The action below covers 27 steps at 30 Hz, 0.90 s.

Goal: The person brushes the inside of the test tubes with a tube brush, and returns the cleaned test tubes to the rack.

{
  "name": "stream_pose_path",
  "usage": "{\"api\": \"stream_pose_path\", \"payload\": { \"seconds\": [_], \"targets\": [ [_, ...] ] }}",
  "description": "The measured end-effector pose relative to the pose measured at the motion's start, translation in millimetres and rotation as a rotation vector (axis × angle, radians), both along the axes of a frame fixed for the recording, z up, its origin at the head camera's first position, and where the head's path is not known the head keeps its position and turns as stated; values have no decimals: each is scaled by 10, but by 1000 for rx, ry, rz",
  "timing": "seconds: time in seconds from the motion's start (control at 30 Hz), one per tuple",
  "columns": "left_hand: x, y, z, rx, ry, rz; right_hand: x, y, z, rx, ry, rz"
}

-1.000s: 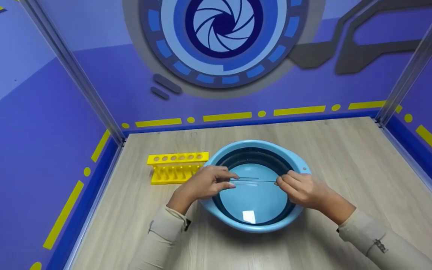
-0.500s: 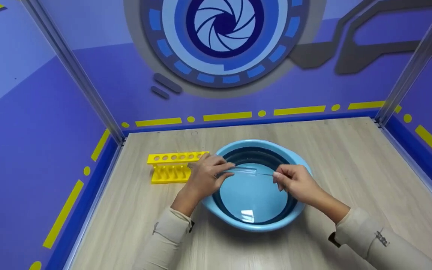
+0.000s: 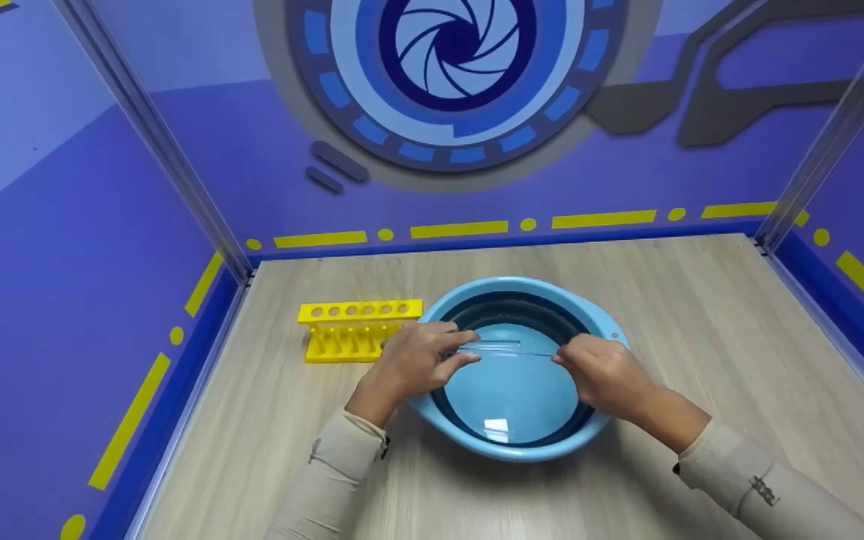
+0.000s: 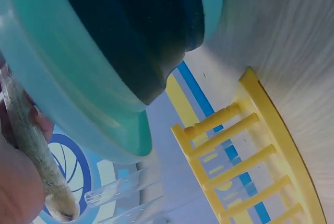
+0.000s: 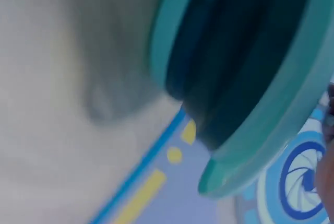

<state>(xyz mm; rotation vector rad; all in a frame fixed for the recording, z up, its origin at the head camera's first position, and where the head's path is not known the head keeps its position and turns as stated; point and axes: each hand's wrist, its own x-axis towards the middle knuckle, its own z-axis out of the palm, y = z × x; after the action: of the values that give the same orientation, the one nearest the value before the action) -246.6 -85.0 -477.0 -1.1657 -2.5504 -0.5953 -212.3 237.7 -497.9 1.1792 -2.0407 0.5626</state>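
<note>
My left hand [image 3: 415, 361] holds a clear test tube [image 3: 501, 345] sideways above the light blue basin [image 3: 511, 453], thumb and fingers round it. My right hand [image 3: 610, 375] pinches the thin wire handle [image 3: 538, 354] of a test tube brush, which runs into the tube's right end. In the left wrist view, the grey bristles of the brush [image 4: 37, 145] fill the tube beside the palm, ending in a pale tip. Only an edge of the right hand shows in the right wrist view.
Left of the basin stands a yellow test tube rack [image 3: 361, 312] with holes along its top and pegs below. Clear tubes [image 4: 117, 187] stick up from it in the left wrist view. Blue printed walls [image 3: 432, 202] enclose the wooden table [image 3: 687, 300].
Both hands shift left and away, then come back right and toward the body with the tube and brush. The right hand's wrist and fingers turn on the wire. Rack and basin stay put.
</note>
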Motion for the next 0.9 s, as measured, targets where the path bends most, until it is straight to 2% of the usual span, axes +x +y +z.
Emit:
{"api": "stream_pose_path", "payload": {
  "seconds": [0.07, 0.13, 0.2, 0.23, 0.33, 0.43, 0.5, 0.57, 0.6, 0.63, 0.67, 0.73, 0.9],
  "targets": [
    [3, 10, 36, -23, -86, -1, -39, 23, -9, 58, 199, 17],
    [3, 20, 65, -36, -146, 1, -59, 40, -13, 82, 282, 35],
    [0, 30, 75, -34, -157, 1, -57, 47, -18, 63, 251, 40],
    [-2, 36, 76, -26, -142, -1, -49, 45, -20, 34, 193, 41],
    [-16, 56, 45, 11, -16, -13, 5, 15, -11, -102, -104, 31],
    [-31, 77, -10, 50, 160, -7, 81, -31, 44, -267, -524, -10],
    [-36, 88, -46, 67, 246, 11, 124, -63, 106, -356, -820, -62],
    [-37, 96, -70, 76, 284, 36, 149, -87, 167, -431, -1092, -110],
    [-35, 97, -77, 81, 284, 46, 155, -98, 193, -451, -1188, -132],
    [-35, 96, -82, 83, 276, 54, 155, -106, 209, -453, -1243, -149],
    [-32, 92, -85, 84, 258, 60, 154, -111, 214, -436, -1263, -157],
    [-27, 75, -84, 83, 203, 66, 152, -109, 201, -360, -1215, -144],
    [-25, 10, -75, 46, 43, 38, 142, -50, 135, -93, -920, -74]
  ]
}}
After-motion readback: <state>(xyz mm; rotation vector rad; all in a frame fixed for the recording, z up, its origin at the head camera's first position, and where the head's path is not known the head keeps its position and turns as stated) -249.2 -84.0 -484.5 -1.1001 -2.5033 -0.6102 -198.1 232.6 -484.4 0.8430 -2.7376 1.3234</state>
